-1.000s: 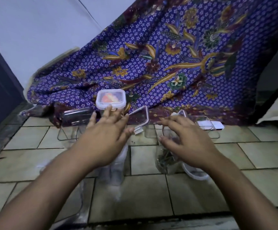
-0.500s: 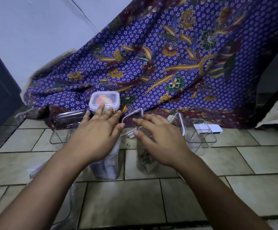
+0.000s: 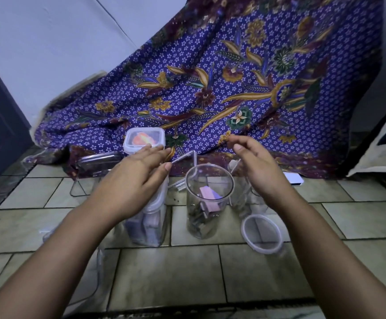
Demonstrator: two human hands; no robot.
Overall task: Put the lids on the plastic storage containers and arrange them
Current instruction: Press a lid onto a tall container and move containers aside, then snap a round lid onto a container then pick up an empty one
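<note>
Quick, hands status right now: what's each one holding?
Left hand: open, fingers flat over the lidded square container.
Right hand: open, loosely curled, holding nothing.

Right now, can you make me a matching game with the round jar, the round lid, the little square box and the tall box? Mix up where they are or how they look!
Things:
1. round jar
2. round lid
3. little square box
4. tall box

Place or state:
A. under the left hand
B. lying flat on the floor tiles
C. lid on, something orange inside
D. open top, no lid on it

Pairs: 1-D, 2-B, 3-C, 4-A
</note>
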